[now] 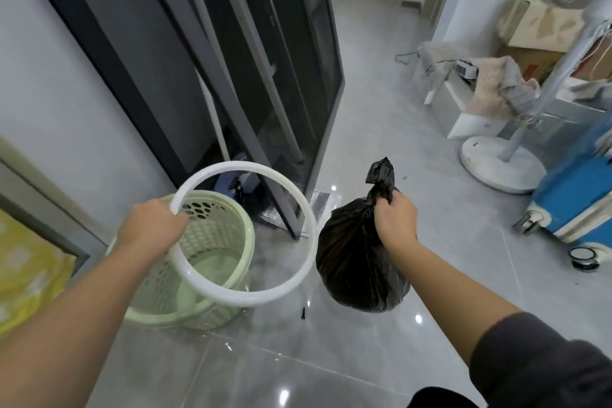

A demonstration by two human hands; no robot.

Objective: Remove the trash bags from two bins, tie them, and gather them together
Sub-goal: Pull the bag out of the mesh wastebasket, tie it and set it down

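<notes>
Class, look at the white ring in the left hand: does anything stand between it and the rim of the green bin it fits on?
Nothing visible does. The white ring hangs tilted in the left hand over the green bin, whose opening is bare. The tied black bag hangs to the side in the right hand.

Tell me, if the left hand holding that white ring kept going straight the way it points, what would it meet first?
Probably the far inner wall of the green basket: the left hand, gripping the white ring, points across its open mouth. Depth is hard to judge.
</notes>
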